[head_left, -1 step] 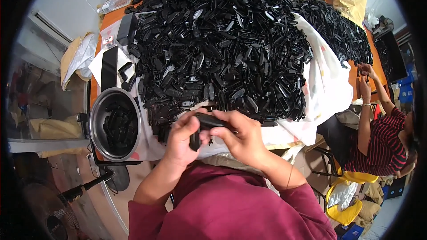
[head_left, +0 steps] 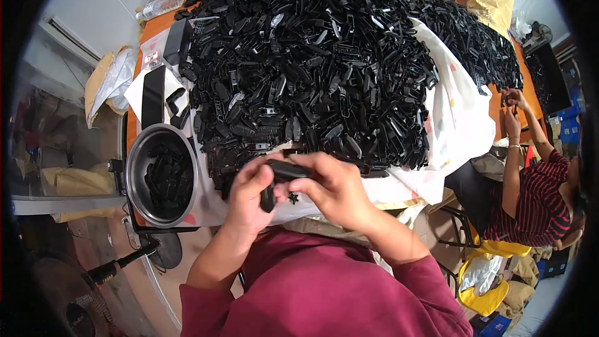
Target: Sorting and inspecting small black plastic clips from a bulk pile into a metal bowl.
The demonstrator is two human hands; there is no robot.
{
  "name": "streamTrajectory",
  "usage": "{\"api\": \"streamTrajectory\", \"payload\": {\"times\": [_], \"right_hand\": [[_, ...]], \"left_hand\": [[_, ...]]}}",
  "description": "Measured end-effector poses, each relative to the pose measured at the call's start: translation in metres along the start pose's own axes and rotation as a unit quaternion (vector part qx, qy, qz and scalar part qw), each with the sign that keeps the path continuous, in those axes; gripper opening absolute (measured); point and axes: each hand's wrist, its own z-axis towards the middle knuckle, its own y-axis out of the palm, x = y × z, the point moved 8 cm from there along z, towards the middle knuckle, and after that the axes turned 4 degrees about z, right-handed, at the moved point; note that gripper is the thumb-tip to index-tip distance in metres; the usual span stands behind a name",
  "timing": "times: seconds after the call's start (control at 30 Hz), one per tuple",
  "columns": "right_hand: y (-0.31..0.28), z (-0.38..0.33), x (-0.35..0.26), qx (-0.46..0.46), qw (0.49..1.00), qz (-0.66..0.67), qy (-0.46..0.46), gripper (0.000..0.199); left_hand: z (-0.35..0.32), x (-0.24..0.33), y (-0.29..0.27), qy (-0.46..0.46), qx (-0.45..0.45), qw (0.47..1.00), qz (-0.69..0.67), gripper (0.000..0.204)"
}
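Both hands meet in front of the near edge of a large heap of black plastic parts (head_left: 299, 68). Between them is an elongated black plastic piece (head_left: 291, 170), smooth and slightly rounded. My right hand (head_left: 337, 190) grips its right end, thumb below and fingers over the top. My left hand (head_left: 248, 195) is closed at the other end, its thumb bent inward. A second dark piece (head_left: 268, 200) sticks down from the left palm; whether it joins the first one cannot be told. Small dark bits show just under the fingers.
Left of me stands a steel bowl (head_left: 194, 181) with black parts inside. Behind it lie a dark phone-like slab (head_left: 153, 97) and a plastic bottle (head_left: 163, 5). White sheeting (head_left: 458, 106) drapes the table's right side. At right a person in a striped shirt (head_left: 530, 203) handles parts.
Both hands, with the black piece between them, have shifted slightly to the left. Small dark bits show more plainly under the fingers.
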Motion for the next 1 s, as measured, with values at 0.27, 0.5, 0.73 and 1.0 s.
{"api": "streamTrajectory", "payload": {"times": [0.27,0.5,0.73,1.0], "right_hand": [[-0.069,0.052,0.035,0.095,0.848,-0.515,-0.086,0.04],[-0.072,0.048,0.022,0.172,0.846,-0.484,-0.145,0.02],[-0.065,0.018,0.067,0.162,0.961,0.2,0.1,0.023],[-0.011,0.007,0.049,0.115,0.847,0.499,0.146,0.023]], "left_hand": [[-0.049,0.163,-0.041,0.292,0.304,0.418,0.805,0.021],[0.002,0.081,0.01,0.311,0.11,0.386,0.862,0.012],[0.033,0.052,0.018,0.273,0.035,0.394,0.877,0.013],[0.023,0.034,0.032,0.247,-0.049,0.9,0.356,0.009]]}}
